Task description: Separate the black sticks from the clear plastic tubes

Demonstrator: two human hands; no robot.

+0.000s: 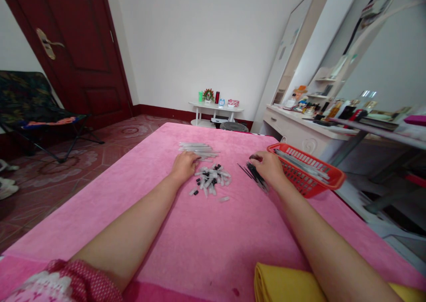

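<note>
My left hand [185, 165] is closed, its fingertips at the near end of a pile of clear pen barrels [199, 148], seemingly pinching one. Just right of it and nearer to me lies a loose heap of clear pen caps and small black plugs [213, 177], with one clear cap [224, 199] lying apart. My right hand [270, 166] is bent over a bundle of thin black pen refills [255, 177], thumb and fingers drawn together. What those fingertips hold is too small and dark to make out.
A red plastic basket [308, 189] with more long clear pen parts [302, 165] stands right of my right hand. Pink cloth [213, 244] covers the table; folded yellow cloth [286, 284] lies at its near edge. A cluttered dressing table [299, 127] stands beyond on the right.
</note>
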